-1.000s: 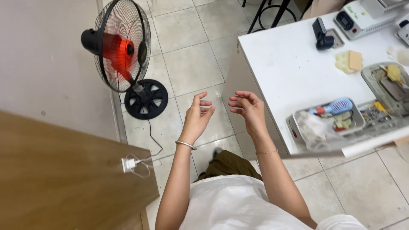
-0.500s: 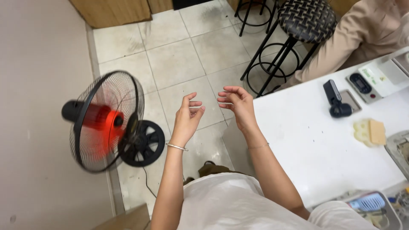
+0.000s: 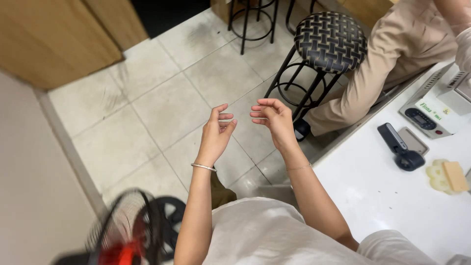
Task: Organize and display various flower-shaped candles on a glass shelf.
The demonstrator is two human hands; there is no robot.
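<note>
Stool [image 3: 329, 41] with the woven black seat is the nearest thing, found ahead and off to the right of the hands, its legs just past the right hand [image 3: 272, 118], so that one's closer. The left hand [image 3: 218, 130] is held beside it, fingertips faced toward each other with a small gap, fingers loosely curled. Nothing is seen gripped; anything thread-thin can't be made out tbh. Only floor tiles [image 3: 162, 108] are below. A white worktop [image 3: 392, 196] is spotted further right.
</note>
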